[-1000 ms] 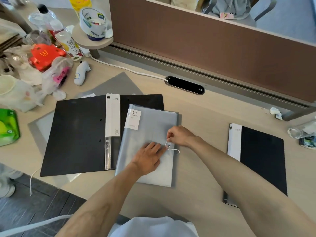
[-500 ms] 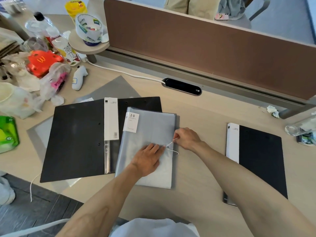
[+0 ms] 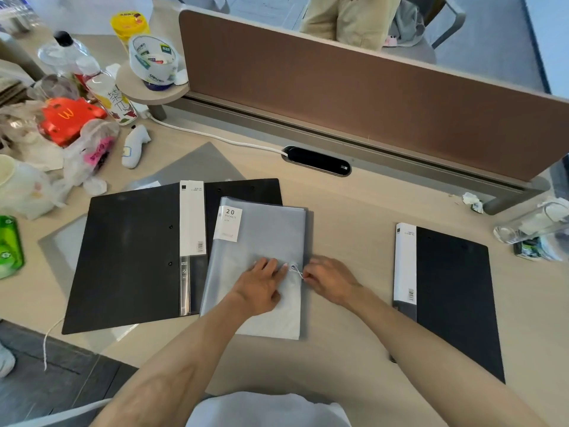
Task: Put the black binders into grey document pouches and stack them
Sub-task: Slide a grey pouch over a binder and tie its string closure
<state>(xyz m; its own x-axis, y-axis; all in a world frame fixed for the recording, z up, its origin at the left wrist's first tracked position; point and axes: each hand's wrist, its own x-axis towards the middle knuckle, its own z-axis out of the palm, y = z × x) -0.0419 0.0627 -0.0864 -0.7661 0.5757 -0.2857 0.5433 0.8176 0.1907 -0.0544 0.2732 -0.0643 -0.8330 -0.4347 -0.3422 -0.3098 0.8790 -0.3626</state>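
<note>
l hand [image 3: 260,286] flat on grey pouch [image 3: 261,241]; r hand [image 3: 328,280] pinches string [image 3: 298,274].

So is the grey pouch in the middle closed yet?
Not yet fastened: the right hand pinches the string by its button while the left hand presses the grey pouch flat.

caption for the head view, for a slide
Left hand pins the grey document pouch flat while right hand works its string, between two black binders.
</note>
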